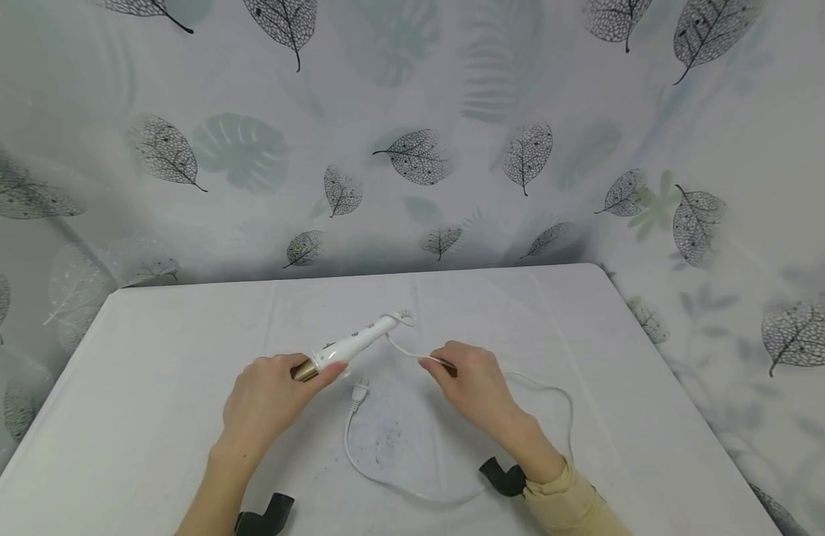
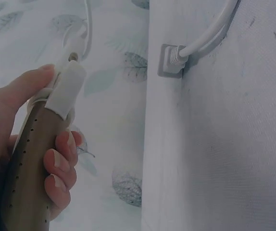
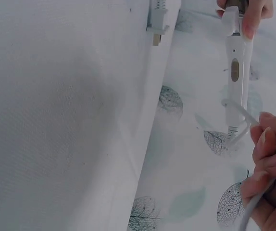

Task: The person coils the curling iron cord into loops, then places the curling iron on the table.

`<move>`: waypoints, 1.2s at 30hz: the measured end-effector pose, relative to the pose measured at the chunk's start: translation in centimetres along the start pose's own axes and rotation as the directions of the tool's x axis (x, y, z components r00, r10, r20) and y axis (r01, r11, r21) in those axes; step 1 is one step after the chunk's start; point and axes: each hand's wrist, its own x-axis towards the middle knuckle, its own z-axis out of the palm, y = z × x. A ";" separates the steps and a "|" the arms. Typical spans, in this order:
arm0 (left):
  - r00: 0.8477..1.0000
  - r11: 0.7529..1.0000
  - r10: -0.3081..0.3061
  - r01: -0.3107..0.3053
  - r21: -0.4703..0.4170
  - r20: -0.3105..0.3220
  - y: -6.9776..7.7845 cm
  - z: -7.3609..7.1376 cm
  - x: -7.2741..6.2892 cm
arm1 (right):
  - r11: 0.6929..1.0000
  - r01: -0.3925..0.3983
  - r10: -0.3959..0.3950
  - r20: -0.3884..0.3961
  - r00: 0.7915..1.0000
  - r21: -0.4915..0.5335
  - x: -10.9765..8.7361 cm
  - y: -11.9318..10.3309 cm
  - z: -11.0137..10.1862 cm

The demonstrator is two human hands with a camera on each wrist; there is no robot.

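Observation:
A curling iron (image 1: pixel 354 345) with a white handle and a gold barrel points away from me, its handle end toward the back of the table. My left hand (image 1: pixel 268 398) grips it by the barrel, thumb up along the white part; the left wrist view shows rows of small holes in the barrel (image 2: pixel 25 168). From the handle's far end runs a white power cord (image 1: pixel 402 348), which my right hand (image 1: pixel 476 383) holds between curled fingers and thumb. Beneath, between the hands, the cord's plug (image 1: pixel 360 393) lies on the table.
The table (image 1: pixel 185 327) has a white cover with faint dark smudges near its middle. Slack cord (image 1: pixel 412 491) loops across the front and right of it. Leaf-printed curtains (image 1: pixel 412 89) hang behind and at both sides. Black wrist mounts (image 1: pixel 268 517) sit on both wrists.

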 end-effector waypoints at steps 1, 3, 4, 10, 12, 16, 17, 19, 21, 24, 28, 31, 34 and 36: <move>1.000 1.000 -0.015 0.015 -0.004 0.017 0.0 0.0 0.0 | 1.000 0.023 -0.023 -0.009 1.000 0.009 0.0 0.0 -0.1; 0.999 1.000 -0.030 0.030 -0.008 0.043 -0.1 0.0 0.2 | 0.997 0.072 -0.071 -0.027 0.997 0.029 0.1 0.2 -0.3; 0.998 0.999 -0.031 0.031 -0.009 0.053 -0.1 0.1 0.2 | 0.995 0.096 -0.095 -0.036 0.995 0.038 0.2 0.4 -0.4; 0.997 1.000 0.006 -0.006 -0.010 0.082 -0.4 0.4 0.3 | 0.982 0.174 -0.171 -0.052 0.984 0.067 0.3 1.0 -1.1; 0.995 0.999 0.038 -0.038 -0.009 0.097 -0.3 0.4 0.3 | 0.977 0.196 -0.192 -0.050 0.980 0.088 0.3 1.0 -1.4; 0.987 0.995 0.099 -0.099 -0.012 0.125 -0.3 0.5 0.0 | 0.964 0.237 -0.230 -0.071 0.971 0.121 0.5 0.7 -2.0; 0.985 0.994 0.111 -0.110 -0.012 0.132 -0.3 0.5 0.0 | 0.961 0.245 -0.236 -0.082 0.968 0.129 0.6 0.7 -2.1; 0.979 0.990 0.139 -0.138 -0.016 0.150 -0.3 0.5 -0.1 | 0.958 0.253 -0.240 -0.102 0.965 0.137 0.7 0.7 -2.3; 0.969 0.985 0.173 -0.171 -0.026 0.179 -0.4 0.6 -0.1 | 0.955 0.260 -0.245 -0.116 0.963 0.146 0.8 0.7 -2.4; 0.946 0.971 0.240 -0.233 -0.057 0.219 -0.3 0.8 -0.2 | 0.950 0.269 -0.251 -0.125 0.960 0.159 0.8 0.9 -2.6; 0.916 0.945 0.328 -0.314 -0.095 0.232 -0.3 1.1 -0.4 | 0.941 0.287 -0.264 -0.144 0.954 0.179 0.9 1.1 -2.6; 0.901 0.925 0.380 -0.366 -0.107 0.208 -0.3 1.2 -0.5 | 0.935 0.292 -0.263 -0.160 0.951 0.199 0.9 1.3 -2.5; 0.887 0.905 0.425 -0.411 -0.109 0.181 -0.3 1.4 -0.5 | 0.933 0.281 -0.248 -0.162 0.955 0.226 0.9 1.4 -2.5; 0.878 0.894 0.448 -0.435 -0.112 0.169 -0.3 1.4 -0.5 | 0.932 0.268 -0.235 -0.157 0.959 0.243 0.8 1.5 -2.5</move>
